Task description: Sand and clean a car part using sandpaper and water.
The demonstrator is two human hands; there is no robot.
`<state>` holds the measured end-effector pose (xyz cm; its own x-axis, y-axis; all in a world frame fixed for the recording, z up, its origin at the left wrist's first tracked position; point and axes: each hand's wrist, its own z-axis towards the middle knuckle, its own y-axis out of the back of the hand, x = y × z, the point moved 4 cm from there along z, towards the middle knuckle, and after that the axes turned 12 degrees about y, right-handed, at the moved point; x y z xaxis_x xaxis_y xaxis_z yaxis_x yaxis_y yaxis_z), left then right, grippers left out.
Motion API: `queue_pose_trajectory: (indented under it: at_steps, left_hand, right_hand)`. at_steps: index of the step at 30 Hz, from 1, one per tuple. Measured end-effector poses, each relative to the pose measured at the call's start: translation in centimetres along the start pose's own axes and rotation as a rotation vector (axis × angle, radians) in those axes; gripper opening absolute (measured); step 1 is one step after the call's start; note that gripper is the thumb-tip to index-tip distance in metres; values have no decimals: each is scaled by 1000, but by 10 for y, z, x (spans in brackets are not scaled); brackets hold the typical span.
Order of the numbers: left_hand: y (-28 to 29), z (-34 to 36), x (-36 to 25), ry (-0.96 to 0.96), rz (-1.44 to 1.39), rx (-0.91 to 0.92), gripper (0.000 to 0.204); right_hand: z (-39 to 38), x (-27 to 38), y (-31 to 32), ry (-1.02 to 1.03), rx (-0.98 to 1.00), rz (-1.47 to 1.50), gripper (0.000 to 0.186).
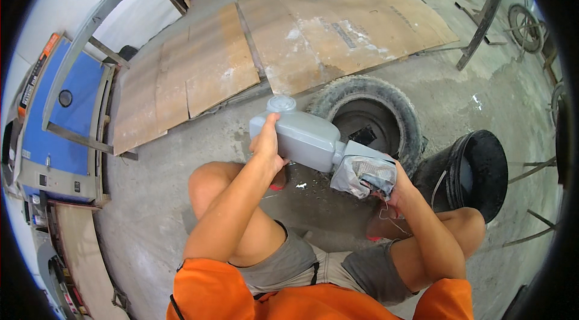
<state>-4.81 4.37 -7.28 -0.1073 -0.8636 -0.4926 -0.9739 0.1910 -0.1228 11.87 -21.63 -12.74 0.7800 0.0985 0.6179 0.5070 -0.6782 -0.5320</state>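
A glossy grey, box-like part (307,138) with a round cap-shaped top is held up in front of me, tilted down to the right. My left hand (267,146) is closed on its left end, the thumb lying along the face. A narrow neck joins it to a second grey section (365,152), which is partly wrapped in crumpled paper or plastic (368,176). My right hand (398,186) grips that wrapped end from the right, its fingers mostly hidden. A thin string dangles below it. What the part belongs to, I cannot tell.
Just beyond the part, a tyre (413,130) lies on the wet concrete floor with dark liquid inside. A black bucket (449,166) leans beside my right knee. Flattened cardboard (362,30) covers the floor ahead. At left are a blue panel (72,103) and a metal frame (90,24).
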Motion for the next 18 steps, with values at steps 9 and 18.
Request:
queue_pose_trajectory:
  at_steps: [9,18]
  left_hand:
    - [-21,8,-13,-10,205,58,122]
    - [-15,2,-43,-797,684,-460,103]
  right_hand:
    - [5,29,4,-34,-89,155,55]
    - [8,30,8,4,-77,130,59]
